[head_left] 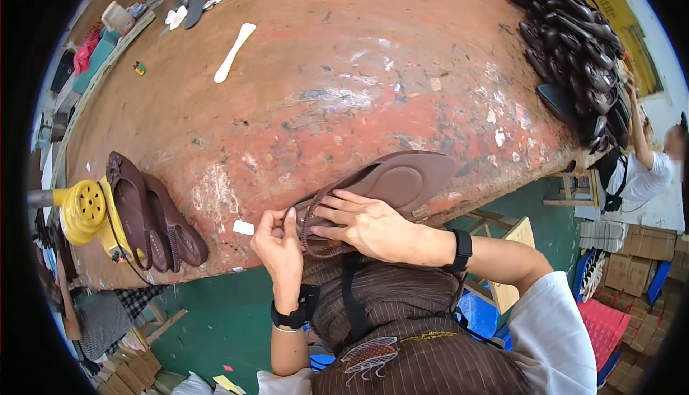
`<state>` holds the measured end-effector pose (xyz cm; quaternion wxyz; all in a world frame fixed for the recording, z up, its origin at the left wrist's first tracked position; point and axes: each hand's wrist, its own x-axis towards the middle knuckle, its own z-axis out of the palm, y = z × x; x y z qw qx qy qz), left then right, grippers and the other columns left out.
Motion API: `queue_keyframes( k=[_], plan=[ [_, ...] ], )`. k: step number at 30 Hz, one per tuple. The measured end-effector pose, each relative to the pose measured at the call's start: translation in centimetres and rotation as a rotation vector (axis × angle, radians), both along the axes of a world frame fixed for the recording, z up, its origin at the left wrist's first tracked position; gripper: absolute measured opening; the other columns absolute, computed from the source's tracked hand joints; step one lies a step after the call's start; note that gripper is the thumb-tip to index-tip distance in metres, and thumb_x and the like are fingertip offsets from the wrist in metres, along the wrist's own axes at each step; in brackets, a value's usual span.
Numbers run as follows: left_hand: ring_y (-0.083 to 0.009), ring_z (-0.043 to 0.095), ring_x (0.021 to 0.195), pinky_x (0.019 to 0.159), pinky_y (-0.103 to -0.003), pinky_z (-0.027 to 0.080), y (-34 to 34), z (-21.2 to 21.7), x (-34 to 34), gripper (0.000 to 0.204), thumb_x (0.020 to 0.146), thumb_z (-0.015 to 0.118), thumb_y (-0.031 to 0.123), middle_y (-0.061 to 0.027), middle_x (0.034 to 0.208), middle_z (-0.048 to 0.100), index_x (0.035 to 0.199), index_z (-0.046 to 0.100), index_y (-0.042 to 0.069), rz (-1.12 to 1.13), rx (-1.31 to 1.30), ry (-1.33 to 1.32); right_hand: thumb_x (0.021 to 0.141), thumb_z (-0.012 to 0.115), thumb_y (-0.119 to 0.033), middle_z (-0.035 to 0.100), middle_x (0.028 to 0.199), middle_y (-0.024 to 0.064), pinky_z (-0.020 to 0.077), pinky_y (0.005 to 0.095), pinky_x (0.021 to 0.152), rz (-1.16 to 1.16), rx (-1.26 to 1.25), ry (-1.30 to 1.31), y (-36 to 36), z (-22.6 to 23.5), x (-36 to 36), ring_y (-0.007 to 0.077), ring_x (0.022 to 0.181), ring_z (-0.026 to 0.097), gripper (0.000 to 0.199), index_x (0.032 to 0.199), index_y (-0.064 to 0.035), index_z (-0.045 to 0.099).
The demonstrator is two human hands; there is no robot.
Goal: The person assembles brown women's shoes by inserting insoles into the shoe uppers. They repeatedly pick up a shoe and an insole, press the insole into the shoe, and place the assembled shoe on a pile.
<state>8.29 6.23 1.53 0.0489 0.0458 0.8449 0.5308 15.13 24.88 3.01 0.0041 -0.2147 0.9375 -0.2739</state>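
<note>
A brown flip-flop sandal (pixel 413 180) lies tilted at the table's near edge, its toe end toward my left and its moulded heel toward the right. My left hand (pixel 280 246) pinches the toe end beside the strap, thumb against fingertips. Over the near side of the sandal reaches my right hand (pixel 369 228), its fingers lying across the footbed and against the braided-looking strap (pixel 308 221); its thumb is hidden. Just left of my left hand, a small white tag-like piece (pixel 244 228) rests on the table.
Brown sandals (pixel 154 215) stand beside a yellow machine part (pixel 85 212) at the left. A white narrow-waisted strip (pixel 235 53) lies on the worn table (pixel 301 129). Dark footwear is heaped (pixel 581 58) far right, near another person (pixel 649 172). Wooden stools stand below the edge.
</note>
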Motion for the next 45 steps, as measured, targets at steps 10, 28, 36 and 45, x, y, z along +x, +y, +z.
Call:
queue_keyframes(
  k=[10, 28, 36, 45],
  plan=[
    [-0.0415, 0.064, 0.060, 0.054, -0.048, 0.048, 0.5, 2.5, 1.6, 0.012, 0.092, 0.061, 0.003, -0.0237, 0.069, 0.064, 0.083, 0.054, -0.002, -0.277, -0.476, 0.188, 0.074, 0.070, -0.008, 0.059, 0.130, 0.0206, 0.0229, 0.0627, 0.117, -0.676, 0.113, 0.328, 4.5, 2.4, -2.7, 0.0378, 0.132, 0.049, 0.037, 0.111, -0.0020, 0.071],
    [-0.0451, 0.028, 0.145, 0.117, -0.057, 0.028, 4.5, 2.6, 8.7, 0.067, 0.090, 0.065, 0.016, -0.0298, 0.152, 0.035, 0.144, 0.038, -0.012, -0.998, -0.638, 0.332, 0.080, 0.057, -0.001, 0.060, 0.126, 0.0301, 0.0243, 0.0565, 0.119, -0.615, 0.244, -0.009, 2.9, 0.8, -2.8, 0.0434, 0.123, 0.056, 0.054, 0.132, 0.0119, 0.049],
    [-0.0396, 0.035, 0.144, 0.118, -0.049, 0.029, 5.5, 1.4, 9.7, 0.060, 0.088, 0.051, 0.013, -0.0279, 0.152, 0.039, 0.141, 0.043, -0.012, -0.934, -0.760, 0.394, 0.080, 0.052, 0.001, 0.060, 0.113, 0.0297, 0.0245, 0.0558, 0.119, -0.607, 0.349, 0.199, 2.1, -1.0, -1.4, 0.0412, 0.117, 0.057, 0.039, 0.118, 0.0124, 0.052],
    [-0.0412, 0.039, 0.141, 0.116, -0.049, 0.032, 5.4, 0.8, 9.6, 0.054, 0.088, 0.051, 0.013, -0.0293, 0.145, 0.047, 0.135, 0.052, -0.012, -0.915, -0.648, 0.338, 0.078, 0.055, -0.007, 0.052, 0.133, 0.0363, 0.0199, 0.0585, 0.119, -0.404, 0.327, 0.037, 1.6, 1.3, 0.4, 0.0446, 0.132, 0.048, 0.065, 0.136, 0.0195, 0.040]
  ],
)
